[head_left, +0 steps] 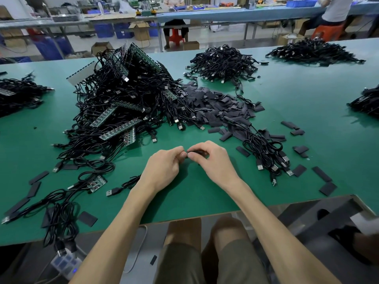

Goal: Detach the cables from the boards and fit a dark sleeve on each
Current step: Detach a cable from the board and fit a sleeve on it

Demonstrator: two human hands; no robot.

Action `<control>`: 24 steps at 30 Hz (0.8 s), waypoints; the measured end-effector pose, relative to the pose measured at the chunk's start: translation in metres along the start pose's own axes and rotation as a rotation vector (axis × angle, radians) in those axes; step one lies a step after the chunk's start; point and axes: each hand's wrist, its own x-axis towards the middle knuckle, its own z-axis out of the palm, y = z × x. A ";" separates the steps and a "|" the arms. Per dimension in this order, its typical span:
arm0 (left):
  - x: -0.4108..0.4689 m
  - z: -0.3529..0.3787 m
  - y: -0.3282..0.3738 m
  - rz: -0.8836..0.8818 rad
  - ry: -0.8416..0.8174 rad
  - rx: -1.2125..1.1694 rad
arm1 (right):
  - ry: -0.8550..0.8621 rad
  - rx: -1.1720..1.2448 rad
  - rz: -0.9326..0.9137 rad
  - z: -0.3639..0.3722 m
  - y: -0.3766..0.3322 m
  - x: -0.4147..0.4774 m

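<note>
Looks mid-sleeving, with left hand point(164, 168) and right hand point(214, 160) both pinched on a flat black sleeve point(196, 153) dead centre, next likely needs sliding it home, then another from the black cable-and-board heap point(123, 95) at 11 o'clock.

Black cables point(114, 99) (dark grey sleeves point(215, 107)) on green table point(307, 95).

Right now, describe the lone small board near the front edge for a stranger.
Start at the big heap of cables and boards on the green table. Toward the near edge, left of the left hand, the small board lies flat. Unlike the heap's long strips, it is short and apart.
</note>
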 end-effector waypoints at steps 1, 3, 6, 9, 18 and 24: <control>0.000 0.000 0.001 0.000 -0.001 -0.003 | 0.005 0.021 0.010 -0.001 0.000 0.000; 0.000 0.000 0.002 -0.005 0.005 -0.005 | 0.022 0.073 0.034 -0.003 -0.001 0.000; 0.000 0.000 0.004 -0.026 0.037 -0.011 | 0.028 0.156 0.069 -0.005 -0.001 0.000; 0.000 -0.001 0.004 -0.083 0.087 -0.034 | 0.040 0.143 0.077 -0.005 0.001 0.000; 0.000 0.000 -0.003 -0.083 0.063 -0.099 | 0.064 0.098 0.029 -0.004 0.003 -0.002; 0.000 0.000 -0.004 -0.062 0.041 -0.124 | 0.060 0.096 0.003 -0.004 -0.001 -0.004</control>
